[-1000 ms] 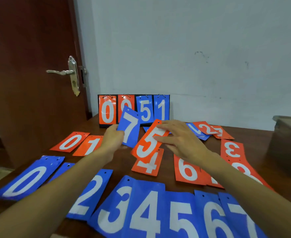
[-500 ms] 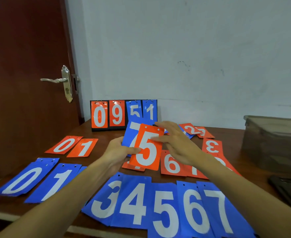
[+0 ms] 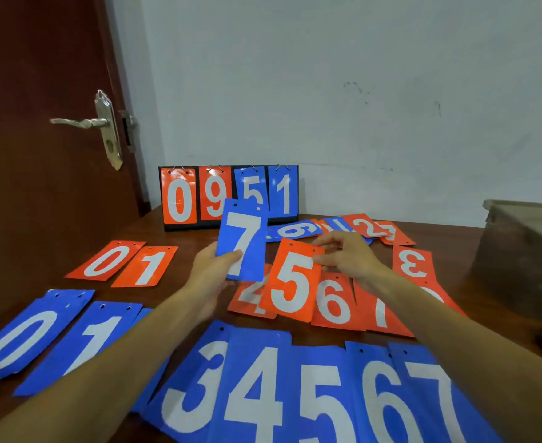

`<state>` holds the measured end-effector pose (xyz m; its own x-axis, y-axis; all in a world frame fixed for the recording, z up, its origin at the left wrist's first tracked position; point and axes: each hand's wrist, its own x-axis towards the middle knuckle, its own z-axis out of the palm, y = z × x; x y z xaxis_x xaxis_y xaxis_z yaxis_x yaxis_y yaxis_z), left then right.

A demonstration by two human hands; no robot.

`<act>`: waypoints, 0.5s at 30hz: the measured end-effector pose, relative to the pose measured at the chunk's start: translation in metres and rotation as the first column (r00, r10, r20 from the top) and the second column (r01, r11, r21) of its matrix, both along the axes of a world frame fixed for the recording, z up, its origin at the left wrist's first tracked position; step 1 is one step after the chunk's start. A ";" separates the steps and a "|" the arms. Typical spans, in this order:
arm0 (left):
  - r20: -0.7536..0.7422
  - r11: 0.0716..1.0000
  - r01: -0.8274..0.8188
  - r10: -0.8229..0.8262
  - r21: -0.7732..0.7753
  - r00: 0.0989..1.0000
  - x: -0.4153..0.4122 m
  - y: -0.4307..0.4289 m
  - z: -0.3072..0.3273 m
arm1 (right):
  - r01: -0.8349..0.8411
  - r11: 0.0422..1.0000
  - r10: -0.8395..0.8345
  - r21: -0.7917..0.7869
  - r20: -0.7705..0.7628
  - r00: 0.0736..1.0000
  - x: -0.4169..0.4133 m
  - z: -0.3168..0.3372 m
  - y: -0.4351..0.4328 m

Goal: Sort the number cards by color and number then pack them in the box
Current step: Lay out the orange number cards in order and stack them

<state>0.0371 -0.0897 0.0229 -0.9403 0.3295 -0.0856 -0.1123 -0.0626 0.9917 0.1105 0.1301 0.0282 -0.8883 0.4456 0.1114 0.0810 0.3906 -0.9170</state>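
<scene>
My left hand [image 3: 213, 270] holds a blue 7 card [image 3: 243, 241] upright above the table. My right hand [image 3: 348, 255] pinches the top right of an orange 5 card [image 3: 292, 281], which lies over an orange 4 [image 3: 250, 300] beside the orange 6 [image 3: 333, 303] and orange 7 [image 3: 381, 311]. Orange 0 [image 3: 106, 260] and orange 1 [image 3: 146, 266] lie at the left. A row of blue cards runs along the near edge, from blue 0 [image 3: 23, 337] to blue 7 [image 3: 436, 398]. The box [image 3: 525, 247] stands at the right.
A black flip scoreboard [image 3: 228, 198] reading 0951 stands at the back against the wall. Loose blue and orange cards [image 3: 343, 228] lie mixed behind my right hand, and an upside-down orange 3 [image 3: 413, 263] sits near the box. A door [image 3: 39, 139] is at the left.
The two cards have come apart: the blue 7 stayed in my left hand and rose left, while my right hand brought the orange 5 down onto the orange row.
</scene>
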 end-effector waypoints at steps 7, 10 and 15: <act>-0.029 0.996 -0.046 0.044 -0.079 0.999 -0.024 -0.007 -0.004 | -0.112 0.877 0.016 0.467 0.203 0.979 -0.020 -0.025 0.002; -0.038 0.993 -0.037 0.033 -0.112 0.999 -0.024 -0.004 -0.005 | -0.077 0.823 -0.042 0.563 0.196 0.980 -0.026 -0.031 -0.002; -0.096 0.982 -0.022 0.004 -0.188 0.995 -0.021 -0.001 0.000 | -0.057 0.663 -0.114 0.746 0.176 0.978 -0.025 -0.034 -0.004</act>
<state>0.0158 -0.0904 0.0228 -0.9511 0.3040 -0.0551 -0.0174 0.1254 0.9920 0.0852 0.1256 -0.0063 -0.9165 0.3141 0.2478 0.2417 0.9283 -0.2827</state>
